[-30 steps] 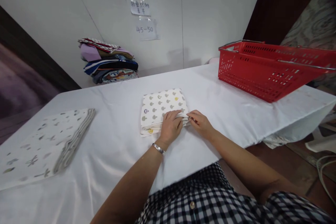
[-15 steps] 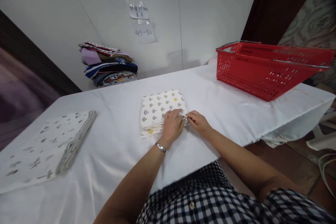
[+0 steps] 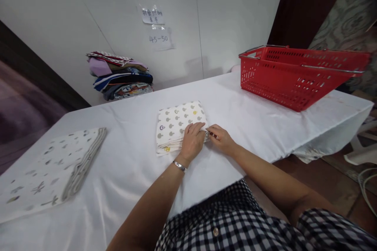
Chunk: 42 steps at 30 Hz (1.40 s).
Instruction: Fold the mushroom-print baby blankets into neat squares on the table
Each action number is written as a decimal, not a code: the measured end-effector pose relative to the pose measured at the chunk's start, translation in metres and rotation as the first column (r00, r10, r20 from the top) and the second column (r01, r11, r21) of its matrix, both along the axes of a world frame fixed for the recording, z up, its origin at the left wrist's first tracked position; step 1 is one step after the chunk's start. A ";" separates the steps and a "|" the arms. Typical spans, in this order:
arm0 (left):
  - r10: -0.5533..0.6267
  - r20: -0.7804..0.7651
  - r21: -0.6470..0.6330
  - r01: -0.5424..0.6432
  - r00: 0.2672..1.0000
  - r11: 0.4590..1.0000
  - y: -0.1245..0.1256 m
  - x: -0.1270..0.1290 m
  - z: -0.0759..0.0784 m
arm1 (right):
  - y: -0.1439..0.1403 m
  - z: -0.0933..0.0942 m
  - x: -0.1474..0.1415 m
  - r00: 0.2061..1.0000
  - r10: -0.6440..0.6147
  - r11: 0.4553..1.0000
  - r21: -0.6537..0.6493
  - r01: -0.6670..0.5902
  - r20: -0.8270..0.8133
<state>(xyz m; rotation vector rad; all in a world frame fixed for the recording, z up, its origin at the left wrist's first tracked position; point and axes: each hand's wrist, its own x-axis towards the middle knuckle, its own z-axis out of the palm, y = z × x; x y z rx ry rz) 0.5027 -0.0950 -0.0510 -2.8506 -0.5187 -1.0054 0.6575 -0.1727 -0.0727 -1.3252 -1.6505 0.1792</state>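
A small folded cloth [image 3: 176, 122], white with grey mushroom prints, lies in the middle of the white-covered table [image 3: 241, 117]. My left hand [image 3: 192, 142] rests flat on the cloth's near right corner, a silver bracelet on its wrist. My right hand [image 3: 219, 140] sits right beside it and pinches the cloth's right edge between thumb and fingers.
A larger folded cloth [image 3: 47, 168] with leaf prints lies at the table's left. A stack of folded colourful fabrics [image 3: 120, 75] stands against the back wall under two paper notes [image 3: 157, 27]. A red plastic basket [image 3: 297, 72] sits at the right rear.
Both hands stay on the cloth's near right corner with hardly any motion. The view has shifted slightly to the right.
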 end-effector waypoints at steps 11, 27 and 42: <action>-0.004 0.054 -0.069 0.008 0.999 0.998 0.001 0.004 -0.002 | 0.001 0.005 -0.005 0.996 -0.087 0.995 -0.045 0.088 0.033; 0.045 0.006 -0.048 -0.045 0.999 0.998 -0.007 -0.012 0.001 | 0.001 0.002 -0.003 0.993 -0.104 0.993 -0.048 0.107 0.060; 0.022 0.066 -0.087 -0.016 0.998 0.996 -0.008 0.000 -0.001 | -0.004 0.006 -0.007 0.996 -0.060 0.996 -0.062 0.064 0.060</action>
